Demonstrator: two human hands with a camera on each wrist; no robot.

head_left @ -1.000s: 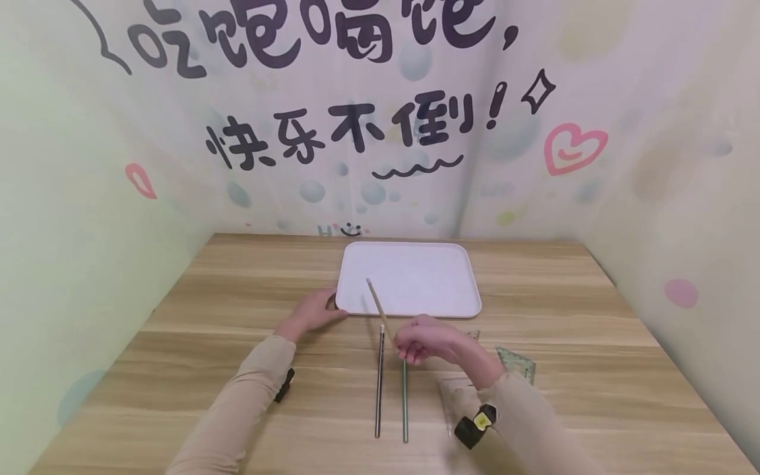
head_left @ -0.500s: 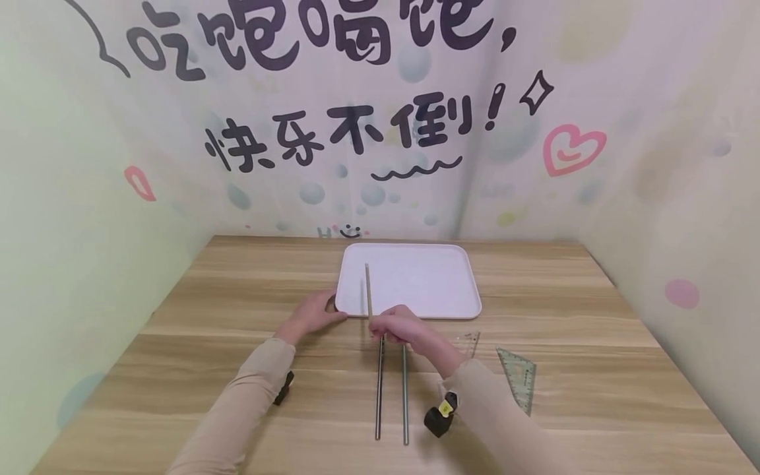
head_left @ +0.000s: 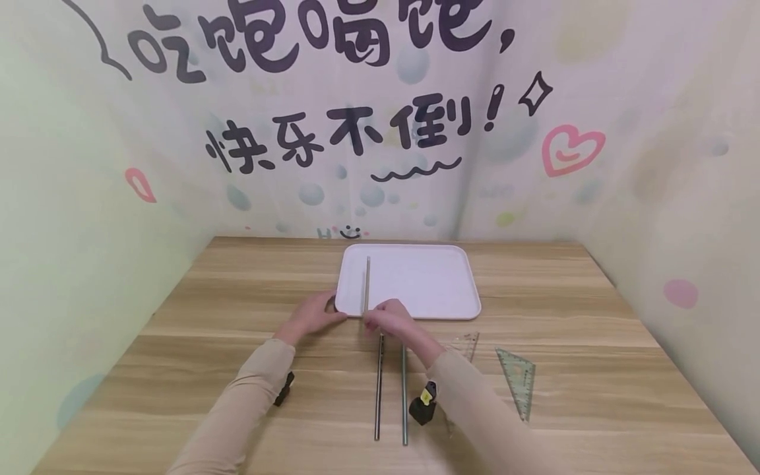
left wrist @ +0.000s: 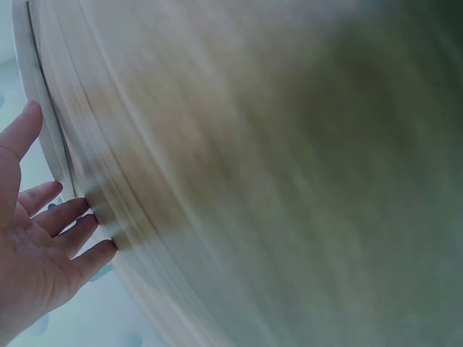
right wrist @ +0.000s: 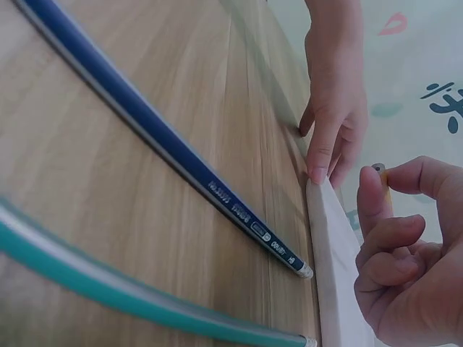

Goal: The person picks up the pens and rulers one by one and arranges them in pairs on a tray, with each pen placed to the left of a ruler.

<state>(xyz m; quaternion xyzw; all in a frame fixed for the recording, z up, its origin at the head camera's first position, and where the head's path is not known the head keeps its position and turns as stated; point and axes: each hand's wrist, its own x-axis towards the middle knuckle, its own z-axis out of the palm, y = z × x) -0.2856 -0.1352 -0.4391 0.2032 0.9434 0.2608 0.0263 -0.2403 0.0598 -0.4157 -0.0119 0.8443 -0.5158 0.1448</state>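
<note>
My right hand (head_left: pixel 388 318) pinches a light wooden pencil (head_left: pixel 367 284) near its front end. The pencil points away over the left part of a white tray (head_left: pixel 427 280). In the right wrist view, the thumb and index finger of that hand (right wrist: pixel 412 253) grip the pencil's end (right wrist: pixel 385 189), other fingers curled. My left hand (head_left: pixel 313 313) rests at the tray's front left corner, thumb along the front edge. In the left wrist view its fingers (left wrist: pixel 72 217) are spread, tips at the wood. A dark blue pencil (head_left: pixel 379 396) and a green pencil (head_left: pixel 405 402) lie in front of the tray.
Right of the pencils lie a green set square (head_left: pixel 518 381) and a clear set square (head_left: pixel 469 344), the latter partly hidden by the right forearm. Black cameras (head_left: pixel 423 406) sit on both wrists. Behind the wooden table (head_left: pixel 594 330) hangs a printed wall cloth (head_left: pixel 297 198).
My right hand has moved left and forward with the wooden pencil, which has swung from slanted to nearly straight over the tray. More of the set squares shows. The left hand stays put.
</note>
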